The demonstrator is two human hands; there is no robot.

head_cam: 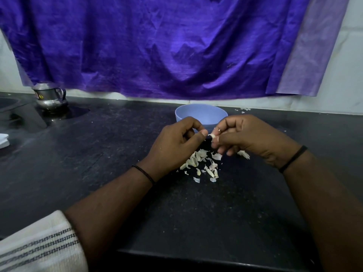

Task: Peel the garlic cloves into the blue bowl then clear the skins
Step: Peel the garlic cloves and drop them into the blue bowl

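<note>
A small garlic clove (213, 136) is held between both hands just in front of the blue bowl (201, 114). My left hand (176, 142) pinches it with thumb and curled fingers from the left. My right hand (253, 138) pinches it from the right with thumb and fingertips. Under the hands, a pile of pale garlic skins and cloves (202, 163) lies on the black counter (137, 163). The bowl's inside is partly hidden by my hands; I cannot tell what it holds.
A steel jug (51, 97) stands at the back left near a sink edge (11, 110). A purple cloth (167, 46) hangs behind the counter. Something white (4, 140) lies at the far left. A few skin flecks (244, 109) lie right of the bowl.
</note>
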